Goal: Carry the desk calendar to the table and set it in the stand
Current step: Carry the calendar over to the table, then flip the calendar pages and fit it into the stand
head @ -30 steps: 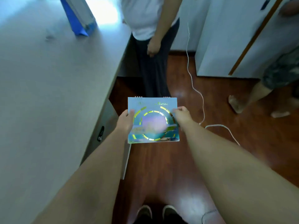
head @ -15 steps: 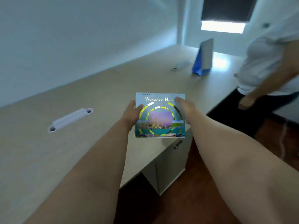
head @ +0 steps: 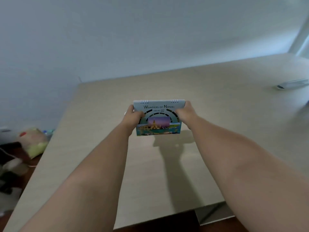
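I hold a spiral-bound desk calendar (head: 158, 118) titled "Wonders of Nature" with both hands, out in front of me over the middle of the beige table (head: 217, 106). My left hand (head: 133, 117) grips its left edge and my right hand (head: 185, 114) grips its right edge. The cover faces me and the spiral binding is at the top. It hangs a little above the tabletop and casts a shadow beneath. A white slotted stand (head: 291, 84) lies flat on the table at the far right, well apart from the calendar.
A plain wall runs behind the table. Past the table's left edge, lower down, sit a soft plush toy (head: 32, 143) and dark clutter with a white cable. The table's near edge and a cabinet front (head: 215, 213) show at the bottom.
My view has swung left along the table. The stand, earlier at my left, now lies at the far right. The other person and blue calendar have left view. Both hands still hold the calendar.
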{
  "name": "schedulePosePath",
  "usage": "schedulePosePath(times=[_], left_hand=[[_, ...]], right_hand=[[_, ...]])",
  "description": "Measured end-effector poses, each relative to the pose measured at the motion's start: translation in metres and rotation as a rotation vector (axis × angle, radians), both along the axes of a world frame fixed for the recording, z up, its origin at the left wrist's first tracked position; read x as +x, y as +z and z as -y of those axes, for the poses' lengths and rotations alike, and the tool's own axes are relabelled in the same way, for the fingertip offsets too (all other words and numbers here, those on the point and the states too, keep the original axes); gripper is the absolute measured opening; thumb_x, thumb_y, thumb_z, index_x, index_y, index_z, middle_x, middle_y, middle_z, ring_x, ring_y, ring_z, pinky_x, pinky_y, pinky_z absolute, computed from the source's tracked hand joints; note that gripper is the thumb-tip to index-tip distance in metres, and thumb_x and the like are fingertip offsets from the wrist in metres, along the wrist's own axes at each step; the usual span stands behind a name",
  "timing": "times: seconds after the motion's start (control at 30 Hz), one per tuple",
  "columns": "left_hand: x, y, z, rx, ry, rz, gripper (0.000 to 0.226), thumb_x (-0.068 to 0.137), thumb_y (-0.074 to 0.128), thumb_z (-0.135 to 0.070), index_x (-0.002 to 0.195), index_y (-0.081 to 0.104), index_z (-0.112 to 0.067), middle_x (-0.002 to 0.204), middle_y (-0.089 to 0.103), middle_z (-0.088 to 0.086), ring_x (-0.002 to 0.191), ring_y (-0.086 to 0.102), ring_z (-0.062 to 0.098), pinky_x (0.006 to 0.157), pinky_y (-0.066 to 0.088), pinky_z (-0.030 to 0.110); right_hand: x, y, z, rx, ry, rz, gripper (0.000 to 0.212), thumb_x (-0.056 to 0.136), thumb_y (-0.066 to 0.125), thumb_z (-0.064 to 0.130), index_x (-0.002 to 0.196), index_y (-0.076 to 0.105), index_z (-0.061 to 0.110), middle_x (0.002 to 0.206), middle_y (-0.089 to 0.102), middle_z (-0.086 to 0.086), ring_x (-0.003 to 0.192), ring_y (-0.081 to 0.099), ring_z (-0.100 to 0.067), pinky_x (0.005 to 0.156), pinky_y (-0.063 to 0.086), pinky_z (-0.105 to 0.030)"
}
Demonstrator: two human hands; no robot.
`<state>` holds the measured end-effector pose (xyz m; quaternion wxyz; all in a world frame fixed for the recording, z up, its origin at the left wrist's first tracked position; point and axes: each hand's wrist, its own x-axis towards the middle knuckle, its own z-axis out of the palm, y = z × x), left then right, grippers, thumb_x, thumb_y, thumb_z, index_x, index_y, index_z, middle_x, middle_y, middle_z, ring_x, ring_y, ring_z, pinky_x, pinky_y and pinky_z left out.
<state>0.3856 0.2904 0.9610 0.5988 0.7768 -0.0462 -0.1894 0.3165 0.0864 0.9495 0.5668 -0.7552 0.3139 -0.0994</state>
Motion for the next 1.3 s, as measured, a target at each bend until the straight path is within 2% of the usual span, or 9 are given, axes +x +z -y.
schedulePosePath(times=[0.17, 0.33, 0.43, 0.57, 0.77, 1.0, 1.13, 1.23, 1.3], left_hand=[[0.015, -0.037, -0.014, 0.059, 0.016, -0.098, 0.038, 0.089, 0.05, -0.001, 0.124, 0.047, -0.014, 0.108, 0.063, 0.007, 0.08, 0.058, 0.008, 0.061, 0.043, 0.023], [0.007, -0.089, -0.023, 0.182, -0.015, -0.255, 0.05, 0.09, 0.053, -0.004, 0.137, 0.043, -0.017, 0.118, 0.056, 0.009, 0.096, 0.055, 0.022, 0.06, 0.036, 0.024], [0.01, -0.1, -0.02, 0.16, 0.028, -0.246, 0.05, 0.09, 0.055, -0.004, 0.136, 0.046, -0.019, 0.115, 0.058, 0.006, 0.083, 0.055, 0.009, 0.061, 0.038, 0.022], [0.012, -0.11, -0.018, 0.154, 0.108, -0.279, 0.049, 0.089, 0.059, -0.007, 0.136, 0.044, -0.009, 0.123, 0.058, 0.01, 0.098, 0.057, 0.023, 0.081, 0.043, 0.031], [-0.018, -0.124, -0.003, 0.037, 0.214, -0.23, 0.052, 0.08, 0.059, 0.0, 0.129, 0.051, -0.019, 0.11, 0.067, -0.003, 0.107, 0.064, 0.025, 0.092, 0.054, 0.039], [-0.04, -0.123, -0.001, -0.028, 0.213, -0.217, 0.059, 0.078, 0.058, -0.002, 0.132, 0.046, -0.024, 0.111, 0.068, -0.006, 0.109, 0.065, 0.024, 0.097, 0.054, 0.048], [-0.06, -0.111, -0.003, -0.002, 0.211, -0.181, 0.055, 0.082, 0.06, -0.005, 0.132, 0.044, -0.02, 0.107, 0.065, -0.01, 0.109, 0.064, 0.022, 0.092, 0.055, 0.041], [-0.073, -0.109, -0.007, 0.009, 0.212, -0.154, 0.052, 0.085, 0.063, -0.008, 0.132, 0.045, -0.019, 0.112, 0.065, -0.005, 0.102, 0.064, 0.018, 0.08, 0.055, 0.027], [-0.08, -0.106, -0.008, -0.006, 0.216, -0.162, 0.048, 0.087, 0.059, -0.004, 0.131, 0.047, -0.018, 0.113, 0.064, -0.002, 0.09, 0.064, 0.011, 0.061, 0.054, 0.014]], right_hand=[[0.034, -0.035, -0.008, -0.041, 0.061, -0.073, 0.041, 0.086, 0.048, 0.01, 0.126, 0.041, 0.011, 0.106, 0.054, -0.007, 0.097, 0.054, -0.026, 0.082, 0.046, -0.036], [0.035, -0.087, -0.011, -0.011, 0.183, -0.276, 0.047, 0.089, 0.051, 0.012, 0.133, 0.035, 0.006, 0.121, 0.054, -0.013, 0.111, 0.053, -0.029, 0.091, 0.044, -0.036], [0.037, -0.103, -0.008, -0.011, 0.201, -0.304, 0.048, 0.087, 0.053, 0.013, 0.132, 0.036, 0.006, 0.129, 0.055, -0.016, 0.112, 0.055, -0.032, 0.087, 0.046, -0.037], [0.036, -0.117, -0.006, 0.005, 0.198, -0.345, 0.046, 0.086, 0.048, 0.008, 0.131, 0.039, 0.009, 0.12, 0.057, -0.014, 0.104, 0.055, -0.031, 0.075, 0.044, -0.033], [0.018, -0.142, -0.013, 0.177, 0.149, -0.278, 0.05, 0.08, 0.042, 0.005, 0.126, 0.05, 0.024, 0.115, 0.065, -0.006, 0.105, 0.058, -0.027, 0.094, 0.049, -0.042], [0.0, -0.143, -0.015, 0.087, 0.137, -0.276, 0.041, 0.083, 0.039, 0.002, 0.123, 0.044, 0.003, 0.13, 0.048, -0.014, 0.1, 0.052, -0.028, 0.068, 0.042, -0.035], [-0.005, -0.146, -0.011, 0.091, 0.123, -0.247, 0.057, 0.075, 0.042, 0.01, 0.132, 0.042, 0.005, 0.144, 0.038, -0.012, 0.131, 0.043, -0.03, 0.091, 0.037, -0.037], [-0.011, -0.153, -0.006, 0.121, 0.106, -0.2, 0.062, 0.067, 0.039, 0.016, 0.128, 0.047, 0.008, 0.127, 0.04, 0.002, 0.117, 0.044, -0.02, 0.09, 0.038, -0.036], [-0.024, -0.138, -0.011, 0.11, 0.092, -0.166, 0.054, 0.067, 0.04, 0.016, 0.119, 0.055, 0.007, 0.118, 0.045, -0.003, 0.103, 0.049, -0.02, 0.084, 0.041, -0.034]])
